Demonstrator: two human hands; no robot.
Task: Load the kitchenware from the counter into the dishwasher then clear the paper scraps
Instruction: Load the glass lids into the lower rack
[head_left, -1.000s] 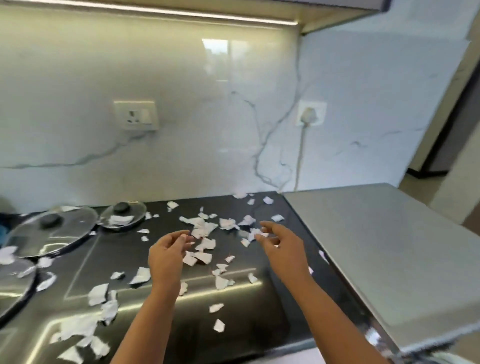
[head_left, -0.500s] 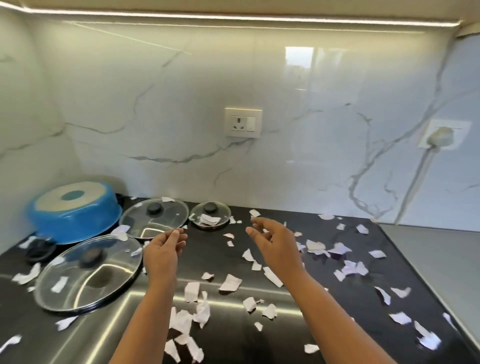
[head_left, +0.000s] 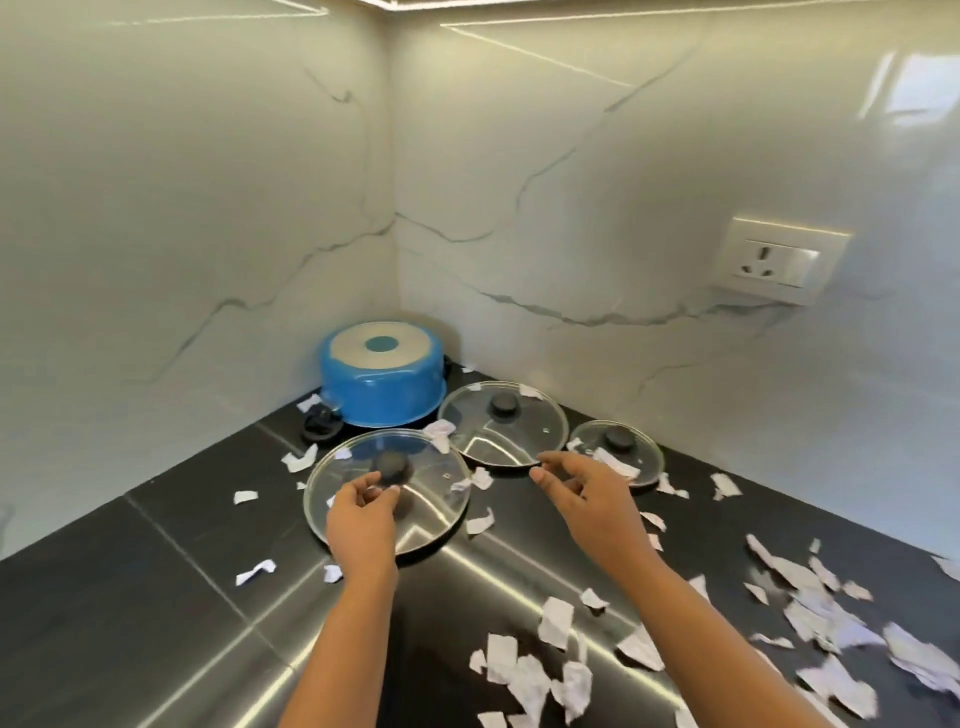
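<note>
Glass lids lay in a row on the black table (head_left: 156, 597): the nearest glass lid (head_left: 415, 512) sat directly under the left hand (head_left: 362, 514), whose fingers were curled loosely round its dark knob (head_left: 390, 466), touching or almost touching it; I could not tell which. The right hand (head_left: 584, 493) hovered with fingers half-spread and empty, just in front of the middle glass lid (head_left: 501, 423) and beside the small glass lid (head_left: 618, 449) to its right. Beyond the left hand, in the corner, an upturned blue pot (head_left: 382, 382) stood. Paper scraps (head_left: 556, 621) were strewn near both wrists, thickest to the right of the right forearm
</note>
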